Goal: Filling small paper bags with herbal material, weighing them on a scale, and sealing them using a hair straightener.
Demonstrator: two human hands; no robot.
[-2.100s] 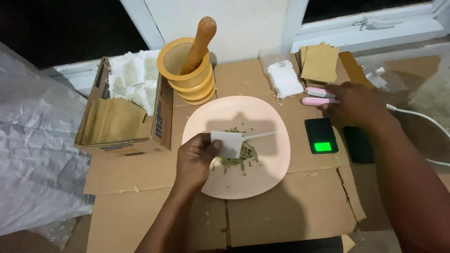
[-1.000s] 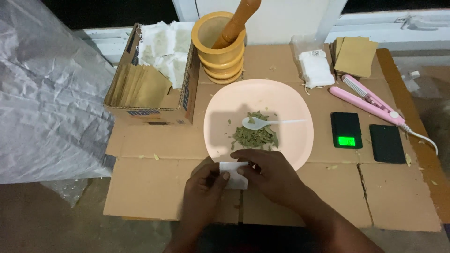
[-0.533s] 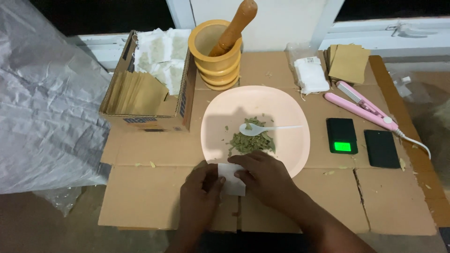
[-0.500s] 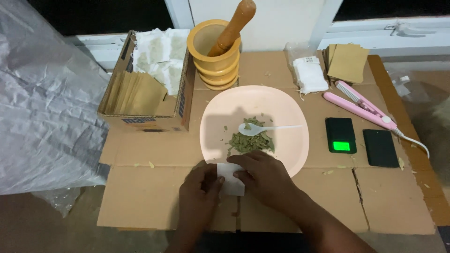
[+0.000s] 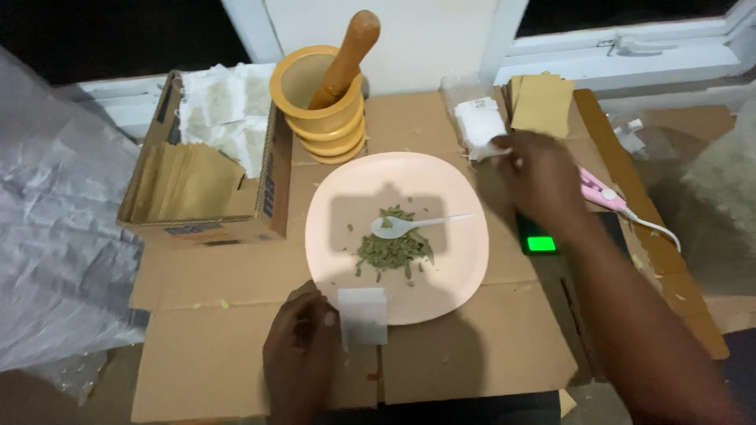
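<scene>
My left hand (image 5: 301, 354) pinches a small white paper sachet (image 5: 363, 315) by its left edge, at the near rim of a pale pink plate (image 5: 449, 267). A pile of dried green leaves (image 5: 391, 249) lies on the plate with a white plastic spoon (image 5: 413, 225) resting on it. My right hand (image 5: 540, 179) is stretched out to the far right, above a small black scale with a green display (image 5: 541, 241), its fingertips at a clear bag of white sachets (image 5: 479, 126). Whether it grips anything is unclear.
A yellow mortar with a wooden pestle (image 5: 324, 101) stands behind the plate. A cardboard box (image 5: 206, 168) at left holds brown envelopes and white sachets. Brown envelopes (image 5: 542, 103) lie at the back right, beside a pink heat sealer (image 5: 605, 194). Everything rests on flattened cardboard (image 5: 457, 362).
My right hand has left the sachet and reached to the back right, over the scale. My left hand alone keeps the sachet near the plate's rim.
</scene>
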